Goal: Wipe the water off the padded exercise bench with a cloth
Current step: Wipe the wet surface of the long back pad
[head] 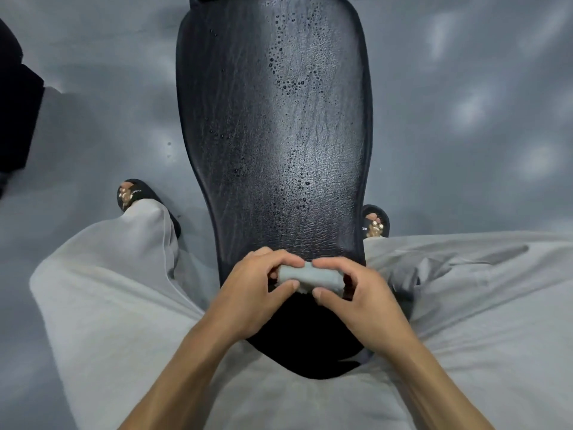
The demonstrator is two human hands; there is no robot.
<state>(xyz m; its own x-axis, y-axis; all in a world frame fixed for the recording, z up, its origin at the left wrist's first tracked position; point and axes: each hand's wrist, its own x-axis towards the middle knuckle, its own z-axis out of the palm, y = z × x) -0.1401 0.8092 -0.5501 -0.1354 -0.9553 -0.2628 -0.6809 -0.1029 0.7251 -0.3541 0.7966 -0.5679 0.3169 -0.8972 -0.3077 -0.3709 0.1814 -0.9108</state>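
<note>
The black padded bench point(273, 119) runs straight away from me, and I sit astride its near end. Water droplets point(291, 85) bead on its far and middle surface, mostly right of centre. A small folded pale grey cloth point(310, 276) is held over the near part of the pad. My left hand point(257, 290) pinches its left end between thumb and fingers. My right hand point(359, 293) grips its right end the same way. Both hands hide part of the cloth.
Grey floor point(465, 119) lies on both sides of the bench. My legs in light grey trousers point(124, 290) flank the pad, with black slippers point(133, 193) on the floor. A dark object point(15, 119) stands at the left edge.
</note>
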